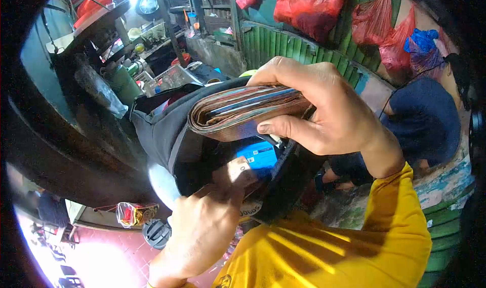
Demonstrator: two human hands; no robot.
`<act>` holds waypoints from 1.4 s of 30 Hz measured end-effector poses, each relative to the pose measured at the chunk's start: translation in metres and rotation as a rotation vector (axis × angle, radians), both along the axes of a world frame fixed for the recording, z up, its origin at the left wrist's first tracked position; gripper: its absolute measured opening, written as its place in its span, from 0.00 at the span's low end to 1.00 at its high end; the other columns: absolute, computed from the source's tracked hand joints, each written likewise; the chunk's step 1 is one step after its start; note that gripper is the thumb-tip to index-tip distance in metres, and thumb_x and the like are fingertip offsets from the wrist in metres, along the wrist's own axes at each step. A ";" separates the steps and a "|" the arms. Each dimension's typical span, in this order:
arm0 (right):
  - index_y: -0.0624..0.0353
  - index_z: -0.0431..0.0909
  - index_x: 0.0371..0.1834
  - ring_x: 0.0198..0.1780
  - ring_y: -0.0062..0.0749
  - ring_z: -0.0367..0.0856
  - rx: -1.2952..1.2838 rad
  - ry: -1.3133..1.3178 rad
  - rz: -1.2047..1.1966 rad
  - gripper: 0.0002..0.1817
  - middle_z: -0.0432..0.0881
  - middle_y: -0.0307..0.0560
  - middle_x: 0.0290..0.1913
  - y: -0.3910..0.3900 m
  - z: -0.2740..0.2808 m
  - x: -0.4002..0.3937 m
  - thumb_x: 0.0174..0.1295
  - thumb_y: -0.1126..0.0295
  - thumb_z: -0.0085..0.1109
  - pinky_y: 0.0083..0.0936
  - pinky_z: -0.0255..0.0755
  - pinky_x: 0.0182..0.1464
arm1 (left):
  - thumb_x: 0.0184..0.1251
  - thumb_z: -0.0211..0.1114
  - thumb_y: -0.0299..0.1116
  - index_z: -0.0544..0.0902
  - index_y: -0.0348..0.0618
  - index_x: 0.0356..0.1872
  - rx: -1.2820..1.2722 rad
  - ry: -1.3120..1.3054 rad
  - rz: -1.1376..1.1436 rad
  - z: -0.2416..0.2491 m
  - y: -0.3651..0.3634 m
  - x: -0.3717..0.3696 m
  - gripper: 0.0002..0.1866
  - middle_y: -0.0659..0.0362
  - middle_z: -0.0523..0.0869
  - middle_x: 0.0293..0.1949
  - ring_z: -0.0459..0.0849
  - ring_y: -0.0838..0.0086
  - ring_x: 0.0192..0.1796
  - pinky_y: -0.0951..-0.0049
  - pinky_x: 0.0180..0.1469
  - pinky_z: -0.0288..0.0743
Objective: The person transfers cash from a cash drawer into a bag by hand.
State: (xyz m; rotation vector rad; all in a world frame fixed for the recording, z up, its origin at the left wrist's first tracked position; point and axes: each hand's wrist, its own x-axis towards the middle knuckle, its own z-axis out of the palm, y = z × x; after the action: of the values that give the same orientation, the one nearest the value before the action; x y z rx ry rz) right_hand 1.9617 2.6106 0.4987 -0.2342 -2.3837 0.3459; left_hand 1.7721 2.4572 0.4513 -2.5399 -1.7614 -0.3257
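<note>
My right hand point(329, 108) grips a thick folded wad of banknotes point(228, 128), thumb on the near face and fingers over the far side. Its layered edges show reddish, blue and greenish bands. Just below the wad is the mouth of a dark bag point(164, 136) held against my body. My left hand point(200, 232) reaches into this mouth from the near side; its fingers are mostly lost in shadow, and I cannot tell what they hold. Inside the bag, close to those fingers, a bright blue printed card or packet point(264, 156) catches the light.
Another person in dark clothing point(422, 121) is close on the right. Red plastic bags point(311, 7) hang along the green corrugated wall point(273, 45). A grey crate point(172, 80) stands among clutter behind the bag. Pink floor tiles point(101, 252) show at lower left.
</note>
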 end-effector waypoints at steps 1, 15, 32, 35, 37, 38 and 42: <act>0.67 0.74 0.47 0.37 0.28 0.84 -0.037 0.014 0.009 0.20 0.82 0.49 0.36 0.000 -0.001 0.000 0.50 0.81 0.67 0.22 0.75 0.40 | 0.54 0.60 0.27 0.80 0.39 0.38 -0.051 0.047 -0.004 0.002 -0.004 -0.003 0.10 0.52 0.82 0.26 0.85 0.62 0.26 0.65 0.24 0.77; 0.62 0.74 0.47 0.45 0.45 0.81 0.102 -0.091 0.083 0.19 0.81 0.52 0.39 0.017 -0.013 -0.012 0.52 0.71 0.65 0.34 0.73 0.48 | 0.59 0.67 0.25 0.83 0.34 0.35 0.543 -0.790 0.604 -0.017 -0.016 -0.032 0.06 0.58 0.83 0.25 0.79 0.78 0.24 0.80 0.28 0.71; 0.52 0.63 0.68 0.74 0.53 0.54 0.225 -0.474 0.194 0.25 0.56 0.61 0.73 -0.023 -0.072 -0.015 0.68 0.58 0.43 0.62 0.46 0.72 | 0.59 0.73 0.35 0.84 0.37 0.38 0.802 -1.286 0.620 -0.063 -0.021 -0.039 0.12 0.60 0.84 0.31 0.75 0.81 0.25 0.82 0.25 0.66; 0.50 0.62 0.70 0.75 0.52 0.53 0.166 -0.531 0.239 0.28 0.57 0.61 0.72 -0.024 -0.074 -0.006 0.67 0.58 0.46 0.61 0.44 0.73 | 0.58 0.71 0.27 0.82 0.36 0.43 0.821 -1.433 0.325 -0.079 -0.024 -0.049 0.12 0.59 0.85 0.33 0.79 0.77 0.29 0.82 0.27 0.70; 0.51 0.66 0.68 0.73 0.51 0.57 0.130 -0.532 0.276 0.27 0.61 0.62 0.70 -0.022 -0.070 -0.007 0.65 0.61 0.50 0.61 0.45 0.72 | 0.59 0.71 0.25 0.83 0.36 0.38 0.792 -1.254 0.335 -0.067 -0.019 -0.041 0.08 0.59 0.84 0.29 0.78 0.80 0.25 0.83 0.20 0.65; 0.52 0.70 0.66 0.72 0.50 0.60 0.058 -0.555 0.301 0.25 0.65 0.62 0.68 -0.021 -0.063 -0.005 0.63 0.64 0.52 0.61 0.46 0.72 | 0.60 0.70 0.26 0.83 0.37 0.34 0.675 -1.442 0.367 -0.059 -0.023 -0.029 0.05 0.61 0.82 0.25 0.75 0.83 0.20 0.84 0.17 0.62; 0.61 0.78 0.45 0.58 0.44 0.78 -0.043 -0.137 0.271 0.12 0.82 0.54 0.47 -0.018 -0.052 -0.009 0.57 0.72 0.59 0.51 0.64 0.64 | 0.60 0.70 0.25 0.82 0.34 0.33 0.641 -1.468 0.389 -0.048 -0.024 -0.025 0.06 0.60 0.83 0.25 0.76 0.85 0.23 0.85 0.25 0.66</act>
State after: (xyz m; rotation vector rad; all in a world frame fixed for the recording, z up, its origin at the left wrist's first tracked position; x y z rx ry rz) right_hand 1.9528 2.5925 0.4462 0.0486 -2.5498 0.5222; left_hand 1.7474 2.4332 0.4035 -1.2942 -1.7137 -2.5805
